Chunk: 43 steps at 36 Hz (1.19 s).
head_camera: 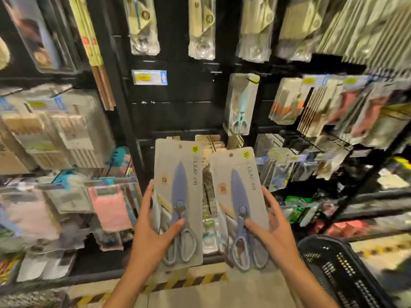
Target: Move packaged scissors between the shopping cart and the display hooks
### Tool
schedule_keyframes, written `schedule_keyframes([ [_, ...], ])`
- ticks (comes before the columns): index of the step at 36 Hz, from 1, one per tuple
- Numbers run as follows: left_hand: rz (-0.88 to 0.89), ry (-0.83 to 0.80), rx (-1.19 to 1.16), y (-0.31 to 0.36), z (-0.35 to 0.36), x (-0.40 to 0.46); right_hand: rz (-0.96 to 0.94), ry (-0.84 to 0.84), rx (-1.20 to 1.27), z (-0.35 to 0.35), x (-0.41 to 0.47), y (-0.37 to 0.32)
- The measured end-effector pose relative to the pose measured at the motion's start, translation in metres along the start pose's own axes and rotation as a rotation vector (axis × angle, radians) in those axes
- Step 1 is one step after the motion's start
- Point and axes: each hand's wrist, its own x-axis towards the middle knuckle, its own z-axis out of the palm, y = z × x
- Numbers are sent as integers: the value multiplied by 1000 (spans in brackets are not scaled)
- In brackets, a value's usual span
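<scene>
I hold two grey cards, each with blue-grey scissors, upright in front of the black display wall. My left hand [153, 230] grips the left scissors pack [178, 174] at its lower left, thumb across the handles. My right hand [272, 227] grips the right scissors pack [235, 187] at its lower right, thumb on the front. Both cards carry a yellow sticker near the top. The black shopping cart [340, 270] stands at the lower right. A pack of light blue scissors [241, 105] hangs on a display hook [251, 80] above the right pack.
Hooks with several packaged goods fill the wall all round: pale packs [144, 25] above, pink cloths [111, 210] at the left, orange items [289, 107] at the right. A price tag [149, 77] sits on a bare black panel. Yellow-black floor tape [191, 281] runs below.
</scene>
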Motion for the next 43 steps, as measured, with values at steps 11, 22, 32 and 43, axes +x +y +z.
schedule_keyframes([
  [11,174,61,-1,48,72,76,-134,-3,107,-61,95,-13],
  [22,231,98,51,77,151,145,-179,-66,159,-108,189,-22],
  [32,218,152,78,78,175,190,-180,-78,147,-126,255,-8],
  [43,217,111,41,70,170,231,-165,-66,126,-112,314,-4],
])
